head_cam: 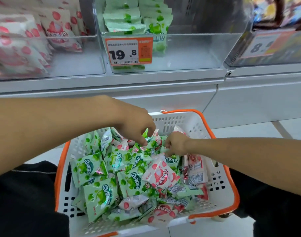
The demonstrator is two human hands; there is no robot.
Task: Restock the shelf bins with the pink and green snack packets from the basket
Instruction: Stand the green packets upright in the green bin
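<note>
Right hand (176, 144): fingers curled down, pinching the top edge of a pink-and-white foil snack packet (161, 174) near the basket's middle; packet's long axis slanting from far edge toward near edge, printed face up.
Left hand (137, 124): fingers bent downward, tips touching green-and-white foil snack packets (98, 196) toward the far edge; whether pinching one, cannot tell.
White perforated plastic basket with orange rim (229, 187): heaped with mixed packets, green mostly at left side, pink toward right and near edge.
Clear plastic shelf bin, middle (194, 48): green packets standing upright at its left end behind an orange price tag (128, 51).
Clear shelf bin, left (74, 65): pink packets, blurred.
</note>
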